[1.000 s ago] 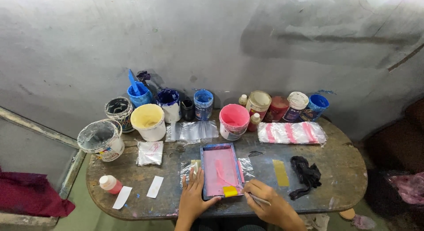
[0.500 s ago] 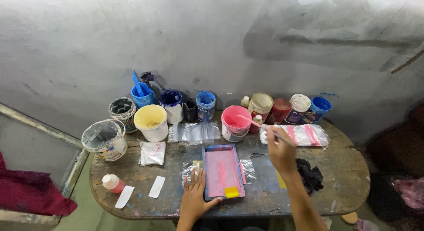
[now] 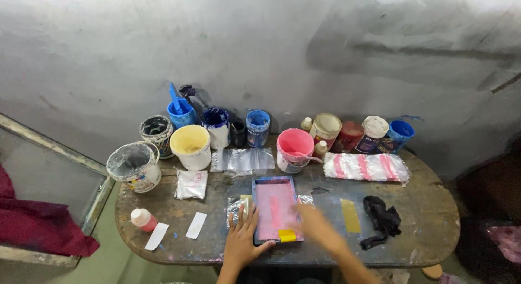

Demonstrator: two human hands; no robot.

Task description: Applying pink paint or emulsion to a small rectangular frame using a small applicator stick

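Screen frame (image 3: 275,209) (pink mesh) — left hand (image 3: 242,241) steadies it, right hand (image 3: 317,227) alongside.

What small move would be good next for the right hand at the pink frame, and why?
Probably settle the right hand onto the frame and steady it. The left hand already presses the frame's left edge, while the right hand is blurred at its right edge, so whether it grips anything cannot be told. The pink tub stands just behind the frame.
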